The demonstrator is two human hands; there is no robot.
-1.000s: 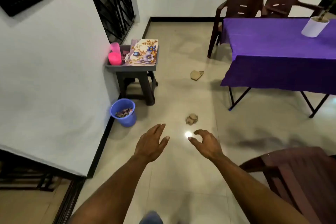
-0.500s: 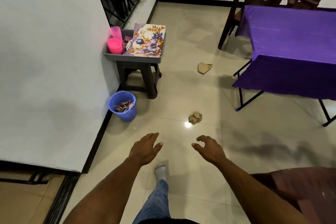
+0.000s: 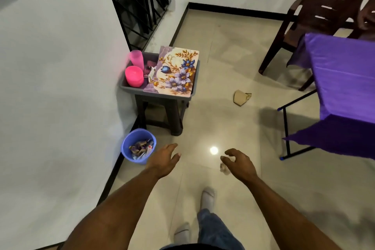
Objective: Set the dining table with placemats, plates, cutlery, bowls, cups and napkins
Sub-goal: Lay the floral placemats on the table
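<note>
Both hands hanging empty, left hand (image 3: 164,157) loose-fingered, right hand (image 3: 239,161) half-curled, while the floral placemat (image 3: 174,71) is lying across the grey tub (image 3: 129,89) far left: probably light, stiff, slick, best pinched at its near edge.

You find no readable text, label, brand or number anywhere here; the wrappers in the blue bin (image 3: 138,145) are too small and blurred to make out.

Empty hands (image 3: 164,158) before placemat tub (image 3: 129,87)
</note>
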